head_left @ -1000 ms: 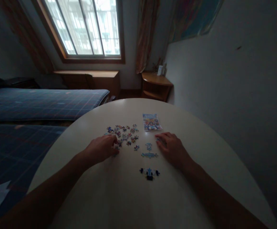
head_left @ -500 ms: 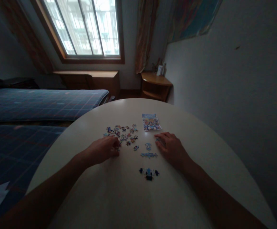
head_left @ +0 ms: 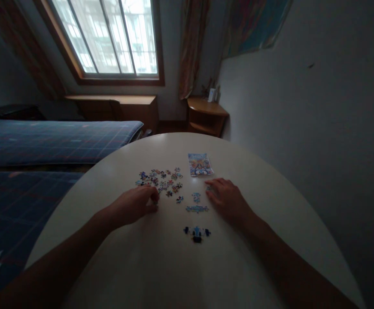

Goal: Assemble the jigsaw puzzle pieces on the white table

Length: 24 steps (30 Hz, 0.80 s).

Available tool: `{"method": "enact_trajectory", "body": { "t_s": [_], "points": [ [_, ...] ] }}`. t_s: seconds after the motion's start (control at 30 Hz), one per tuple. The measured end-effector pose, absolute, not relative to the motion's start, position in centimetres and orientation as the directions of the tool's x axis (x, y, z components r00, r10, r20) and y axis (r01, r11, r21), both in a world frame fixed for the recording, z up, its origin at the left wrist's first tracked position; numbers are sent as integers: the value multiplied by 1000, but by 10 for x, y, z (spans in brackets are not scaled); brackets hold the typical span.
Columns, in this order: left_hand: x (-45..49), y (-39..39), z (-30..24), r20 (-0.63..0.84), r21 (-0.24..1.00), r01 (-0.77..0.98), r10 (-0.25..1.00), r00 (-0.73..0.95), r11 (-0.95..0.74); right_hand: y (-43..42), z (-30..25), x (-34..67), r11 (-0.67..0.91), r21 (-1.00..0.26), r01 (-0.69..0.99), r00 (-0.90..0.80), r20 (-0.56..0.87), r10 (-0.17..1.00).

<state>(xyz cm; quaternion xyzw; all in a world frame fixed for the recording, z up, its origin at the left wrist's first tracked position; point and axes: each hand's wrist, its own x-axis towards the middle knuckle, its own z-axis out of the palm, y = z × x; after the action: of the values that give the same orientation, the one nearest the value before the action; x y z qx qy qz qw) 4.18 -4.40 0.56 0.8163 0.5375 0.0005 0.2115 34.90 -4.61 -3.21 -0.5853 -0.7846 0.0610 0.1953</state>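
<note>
My left hand [head_left: 135, 205] is at the near left side of a loose heap of jigsaw puzzle pieces [head_left: 163, 185], fingers curled toward the thumb around a small puzzle piece, mostly hidden. My right hand [head_left: 227, 197] rests low on the table, its fingers bent over a light blue puzzle piece [head_left: 209, 189], partly covered. Between the hands lie a pale blue piece [head_left: 196, 197] and a joined blue strip of pieces [head_left: 197, 209]. Nearer me is a joined cluster of blue, white and black pieces [head_left: 197, 234].
The round white table [head_left: 174, 270] carries a printed picture packet [head_left: 200, 165] beyond the pieces. A plaid-covered bed [head_left: 61, 141] stands to the left, a wooden corner shelf [head_left: 207, 106] behind, a wall [head_left: 286, 116] at the right.
The whole view has shifted slightly, so the table things sit a bit further left. Both hands keep nearly the same places; my left fingers have moved a little at the heap's edge.
</note>
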Motion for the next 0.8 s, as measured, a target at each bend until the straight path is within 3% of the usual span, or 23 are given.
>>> {"method": "enact_trajectory", "body": {
  "t_s": [0.27,0.43,0.53,0.7,0.8],
  "points": [
    [52,-49,9,-171,415,834,869,464,-364,-56,-18,345,339,-362,868,-261,248,933],
    [78,-53,0,17,690,648,903,430,-322,-76,-6,322,381,-569,729,-305,229,924],
    [92,-55,-9,48,826,508,928,369,-245,-86,-3,308,372,-707,602,-295,237,926],
    [102,-60,-14,-31,906,410,951,308,-103,-91,-3,298,314,-838,446,-242,224,944],
    [105,-64,-15,-6,910,396,950,312,-124,-88,-2,300,294,-859,420,-230,212,950]
  ]
}}
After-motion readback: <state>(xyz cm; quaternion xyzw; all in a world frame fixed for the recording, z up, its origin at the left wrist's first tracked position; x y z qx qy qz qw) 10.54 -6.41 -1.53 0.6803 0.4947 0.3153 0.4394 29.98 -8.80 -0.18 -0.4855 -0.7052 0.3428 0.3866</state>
